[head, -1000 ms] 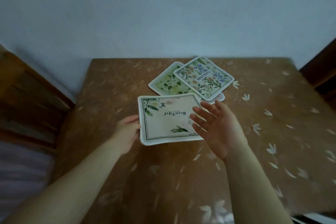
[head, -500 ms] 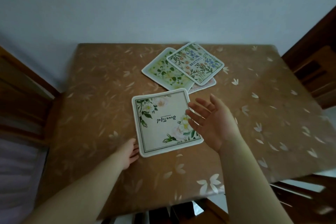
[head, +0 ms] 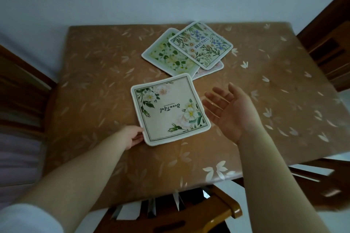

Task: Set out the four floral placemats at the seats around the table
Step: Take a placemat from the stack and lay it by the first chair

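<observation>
A cream floral placemat (head: pixel 170 109) lies flat near the middle of the brown table (head: pixel 94 73), its lettering upside down to me. My left hand (head: pixel 132 136) touches its near left corner with the fingertips. My right hand (head: pixel 227 111) hovers just right of that mat, palm up, fingers spread, holding nothing. Farther back, three more mats overlap in a pile. A blue-flowered mat (head: pixel 201 45) is on top, a green mat (head: pixel 167 56) lies to its left, and a pink mat (head: pixel 211 69) shows only an edge beneath them.
Wooden chairs stand at the left side (head: pixel 20 91), the right side (head: pixel 329 47) and the near edge (head: pixel 170 213) of the table. A pale wall runs along the table's far edge. The tablecloth has a petal pattern.
The cream mat has come down from my hands onto the table and lies closer to me. My left hand slid to its near corner. My right hand drew off to the right.
</observation>
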Demonstrator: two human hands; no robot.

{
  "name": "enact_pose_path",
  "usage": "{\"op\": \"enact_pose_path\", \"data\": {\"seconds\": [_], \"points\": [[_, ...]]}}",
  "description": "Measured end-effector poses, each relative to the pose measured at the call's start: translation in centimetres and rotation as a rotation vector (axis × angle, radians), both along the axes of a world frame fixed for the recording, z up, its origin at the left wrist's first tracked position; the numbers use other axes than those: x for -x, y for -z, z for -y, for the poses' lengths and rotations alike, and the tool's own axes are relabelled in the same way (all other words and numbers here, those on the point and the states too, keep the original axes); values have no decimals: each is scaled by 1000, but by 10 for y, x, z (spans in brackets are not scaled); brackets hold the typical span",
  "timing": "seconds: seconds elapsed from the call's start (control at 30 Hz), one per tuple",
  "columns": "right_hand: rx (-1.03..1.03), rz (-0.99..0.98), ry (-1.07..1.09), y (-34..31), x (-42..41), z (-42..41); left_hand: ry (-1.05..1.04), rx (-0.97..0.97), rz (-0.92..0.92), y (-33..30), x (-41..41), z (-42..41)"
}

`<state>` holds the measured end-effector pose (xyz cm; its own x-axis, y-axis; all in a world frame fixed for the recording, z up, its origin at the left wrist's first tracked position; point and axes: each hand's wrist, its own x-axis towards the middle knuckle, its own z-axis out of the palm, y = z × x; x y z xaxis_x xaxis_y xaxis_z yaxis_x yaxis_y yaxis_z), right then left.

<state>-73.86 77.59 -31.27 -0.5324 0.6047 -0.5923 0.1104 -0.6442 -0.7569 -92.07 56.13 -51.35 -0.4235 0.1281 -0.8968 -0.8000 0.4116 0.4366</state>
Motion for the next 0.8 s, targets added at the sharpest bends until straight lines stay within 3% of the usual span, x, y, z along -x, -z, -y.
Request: {"op": "enact_pose_path", "data": {"seconds": [0.27,0.43,0.57,0.63,0.7,0.8], "points": [[33,-9,-45,3,10,35,45,39,22,8,-16,70],[58,-4,-86,11,12,58,-173,-4,-127,-3,3,95],[54,0,-93,15,8,70,-364,-17,-78,-12,-33,100],[59,6,-96,15,7,76,-272,-70,73,-8,-83,91],[55,15,-113,13,7,79,-47,-162,253,-10,-123,78],[37,16,-109,9,4,77,78,-176,190,-11,-119,67]]}}
